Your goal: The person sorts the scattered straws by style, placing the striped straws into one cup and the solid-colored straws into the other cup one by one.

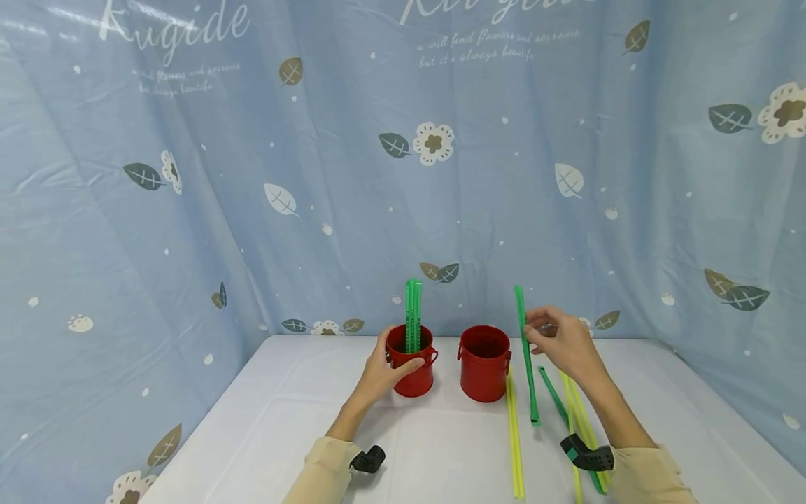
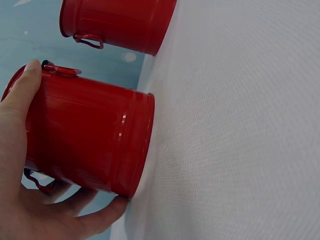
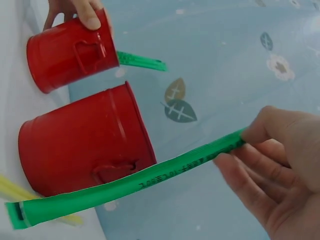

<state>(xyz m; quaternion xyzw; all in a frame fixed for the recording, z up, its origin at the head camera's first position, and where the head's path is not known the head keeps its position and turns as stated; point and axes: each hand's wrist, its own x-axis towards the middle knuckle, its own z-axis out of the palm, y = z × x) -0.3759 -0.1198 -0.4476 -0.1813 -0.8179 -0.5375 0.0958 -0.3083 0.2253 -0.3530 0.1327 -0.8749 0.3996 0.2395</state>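
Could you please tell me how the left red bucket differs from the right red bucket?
The left red bucket holds green printed strips, while no strips show inside the right red bucket.
The left hand grips the left red bucket, whereas no hand touches the right red bucket.
Both are glossy red, with small side handles.

On my feed, a blue curtain [image 1: 352,231] printed with leaves [image 1: 394,145], white flowers [image 1: 433,131] and white lettering [image 1: 497,39] hangs in loose folds behind the white surface [image 1: 441,455]
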